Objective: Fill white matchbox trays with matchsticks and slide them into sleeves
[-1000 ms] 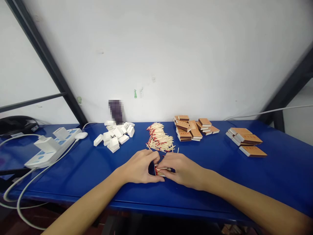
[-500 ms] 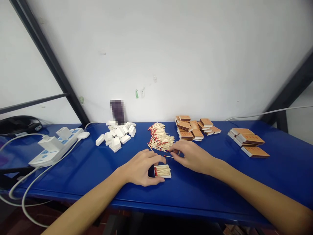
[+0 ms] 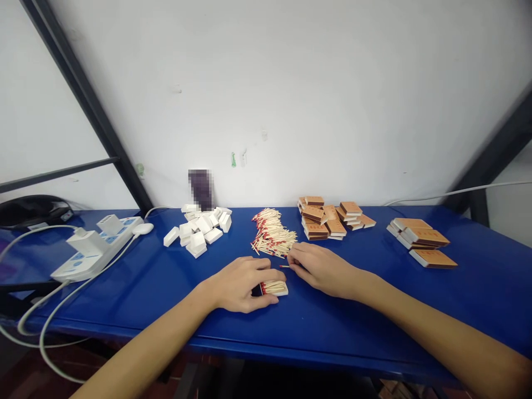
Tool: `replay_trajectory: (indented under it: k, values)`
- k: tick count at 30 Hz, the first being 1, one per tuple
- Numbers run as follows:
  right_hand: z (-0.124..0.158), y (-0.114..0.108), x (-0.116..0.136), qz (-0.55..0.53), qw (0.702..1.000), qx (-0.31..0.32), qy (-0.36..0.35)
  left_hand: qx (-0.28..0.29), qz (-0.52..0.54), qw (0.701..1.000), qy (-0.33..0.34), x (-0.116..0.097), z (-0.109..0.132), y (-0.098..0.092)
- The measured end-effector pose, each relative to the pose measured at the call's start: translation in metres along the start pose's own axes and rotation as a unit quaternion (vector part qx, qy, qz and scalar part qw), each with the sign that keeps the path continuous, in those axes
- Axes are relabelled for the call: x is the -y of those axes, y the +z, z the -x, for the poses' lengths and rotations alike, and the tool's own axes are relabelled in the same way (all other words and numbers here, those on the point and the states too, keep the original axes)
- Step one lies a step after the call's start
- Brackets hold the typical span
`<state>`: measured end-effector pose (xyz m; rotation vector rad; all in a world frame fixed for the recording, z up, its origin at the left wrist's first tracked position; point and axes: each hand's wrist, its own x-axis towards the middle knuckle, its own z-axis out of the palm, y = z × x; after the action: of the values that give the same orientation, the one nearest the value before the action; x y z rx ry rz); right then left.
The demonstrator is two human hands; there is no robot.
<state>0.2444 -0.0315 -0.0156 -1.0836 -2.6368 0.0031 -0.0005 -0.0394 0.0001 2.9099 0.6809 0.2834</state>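
Observation:
My left hand (image 3: 245, 284) curls around a small white matchbox tray (image 3: 283, 292), its thumb at the near side and its fingers over the far side. Inside the tray lie red-headed matches (image 3: 274, 286), partly covered by my fingers. My right hand (image 3: 313, 265) is closed in a pinch, low over the blue table. A single match (image 3: 284, 266) sticks out to the left from its fingertips, red head outward. Just beyond that hand spreads a heap of loose matches (image 3: 272, 235).
White empty trays (image 3: 202, 224) are piled at the back left, near a blurred dark item (image 3: 201, 189). Orange-brown matchboxes (image 3: 328, 219) stand stacked behind my right hand, with several more (image 3: 424, 235) farther right. A power strip (image 3: 97, 249) with white cables occupies the left side.
My left fingers have moved closer over the tray, which has shifted slightly away from me. My right hand has moved a little left, its fingers closing over the lone match's end.

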Motion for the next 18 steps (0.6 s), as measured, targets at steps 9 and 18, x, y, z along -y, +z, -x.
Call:
replay_trajectory:
  k: [9,18]
  values:
    - [0.0,-0.017,0.015,0.041,0.997,-0.057,-0.039,-0.048,0.026,0.993,-0.104,0.005,-0.001,0.005]
    - [0.002,-0.005,0.034,-0.017,0.997,0.016,-0.078,-0.062,0.053,0.994,-0.075,0.003,-0.002,0.009]
